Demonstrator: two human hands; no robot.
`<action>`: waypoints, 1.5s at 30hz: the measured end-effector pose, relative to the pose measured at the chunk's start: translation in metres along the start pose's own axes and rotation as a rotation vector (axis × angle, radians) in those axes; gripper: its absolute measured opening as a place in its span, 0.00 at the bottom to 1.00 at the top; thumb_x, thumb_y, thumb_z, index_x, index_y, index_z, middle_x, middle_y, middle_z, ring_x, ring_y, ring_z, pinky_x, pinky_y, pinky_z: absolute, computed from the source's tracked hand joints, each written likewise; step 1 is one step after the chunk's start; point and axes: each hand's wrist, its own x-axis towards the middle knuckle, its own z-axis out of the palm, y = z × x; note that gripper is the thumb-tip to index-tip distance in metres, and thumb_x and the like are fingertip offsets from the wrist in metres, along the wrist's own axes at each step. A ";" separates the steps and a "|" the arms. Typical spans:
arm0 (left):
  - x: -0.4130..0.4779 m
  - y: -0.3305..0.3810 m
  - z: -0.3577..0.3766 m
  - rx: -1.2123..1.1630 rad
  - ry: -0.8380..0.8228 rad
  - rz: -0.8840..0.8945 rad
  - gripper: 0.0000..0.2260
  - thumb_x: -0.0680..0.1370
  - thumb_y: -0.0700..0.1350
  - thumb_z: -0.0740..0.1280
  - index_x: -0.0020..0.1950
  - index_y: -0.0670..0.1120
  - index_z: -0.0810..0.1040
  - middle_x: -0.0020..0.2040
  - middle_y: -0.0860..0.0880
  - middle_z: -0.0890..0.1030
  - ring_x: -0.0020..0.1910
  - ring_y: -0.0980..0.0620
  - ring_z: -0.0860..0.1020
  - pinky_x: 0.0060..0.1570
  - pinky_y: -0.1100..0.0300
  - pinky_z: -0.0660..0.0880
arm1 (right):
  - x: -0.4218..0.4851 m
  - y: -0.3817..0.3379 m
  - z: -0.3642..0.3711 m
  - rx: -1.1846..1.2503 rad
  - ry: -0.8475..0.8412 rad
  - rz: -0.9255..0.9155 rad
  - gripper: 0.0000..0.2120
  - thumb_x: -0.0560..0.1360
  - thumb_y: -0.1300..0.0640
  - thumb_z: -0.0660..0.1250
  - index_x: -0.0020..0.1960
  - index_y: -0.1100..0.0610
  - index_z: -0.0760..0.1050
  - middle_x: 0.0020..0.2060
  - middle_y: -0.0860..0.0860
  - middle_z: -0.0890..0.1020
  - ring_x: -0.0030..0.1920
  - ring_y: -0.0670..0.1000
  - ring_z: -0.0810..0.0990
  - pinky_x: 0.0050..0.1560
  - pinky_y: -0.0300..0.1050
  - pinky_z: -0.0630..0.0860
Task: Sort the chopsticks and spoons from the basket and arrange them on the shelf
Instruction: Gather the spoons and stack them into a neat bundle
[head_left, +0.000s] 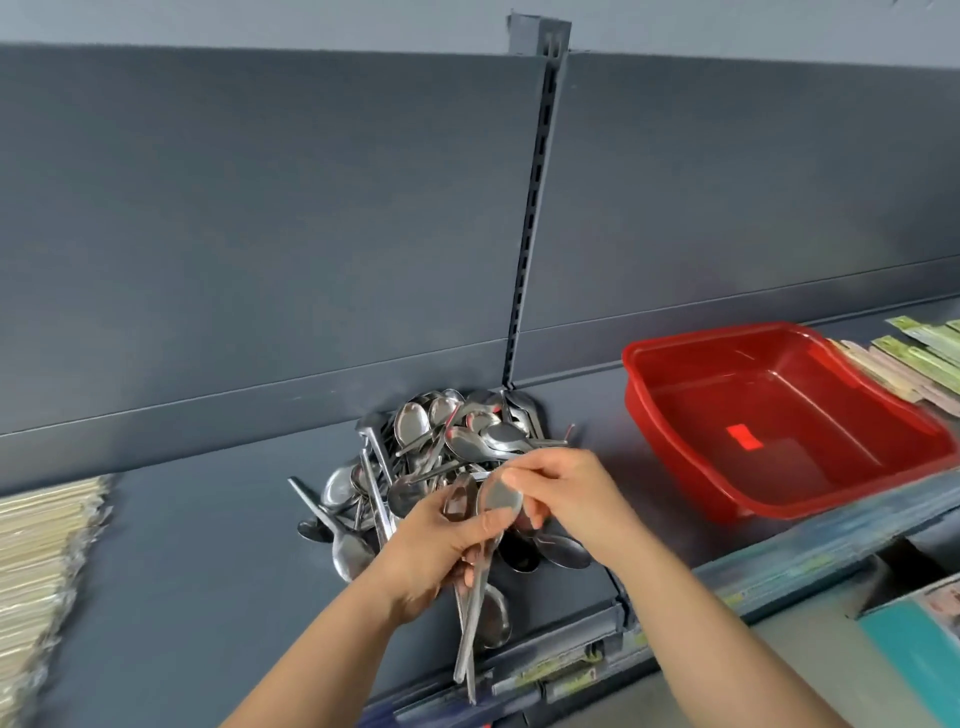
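Observation:
A heap of steel spoons lies on the dark grey shelf against its back panel. My left hand grips a small bunch of spoons by their necks, handles pointing down toward the shelf's front edge. My right hand pinches the bowl of the top spoon in that bunch. The red basket stands to the right on the shelf and looks empty. Wrapped chopsticks are stacked at the far left; more wrapped chopsticks lie at the far right.
A slotted upright divides the shelf's back panel just behind the spoon heap. Price-label strips run along the shelf's front edge. Below right, a lower level holds a teal object.

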 end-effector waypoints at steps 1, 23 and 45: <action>-0.003 -0.002 -0.003 0.003 0.055 0.007 0.15 0.71 0.44 0.75 0.55 0.40 0.78 0.32 0.41 0.74 0.27 0.47 0.70 0.27 0.61 0.68 | 0.001 0.000 0.006 0.028 -0.043 0.011 0.05 0.75 0.64 0.69 0.45 0.56 0.82 0.25 0.51 0.79 0.25 0.48 0.75 0.29 0.37 0.73; -0.069 -0.024 -0.055 -0.237 0.343 0.104 0.14 0.69 0.48 0.75 0.46 0.43 0.73 0.33 0.48 0.67 0.28 0.53 0.65 0.27 0.60 0.70 | 0.048 -0.017 0.044 -0.296 -0.007 0.096 0.17 0.74 0.54 0.69 0.29 0.56 0.72 0.23 0.49 0.71 0.22 0.47 0.65 0.26 0.40 0.61; -0.001 0.023 -0.059 -0.446 0.494 0.087 0.12 0.80 0.49 0.62 0.44 0.41 0.71 0.29 0.45 0.69 0.28 0.44 0.76 0.43 0.42 0.80 | 0.061 0.026 -0.016 -1.047 0.040 -0.194 0.07 0.76 0.54 0.65 0.45 0.49 0.82 0.43 0.46 0.75 0.47 0.50 0.73 0.47 0.41 0.67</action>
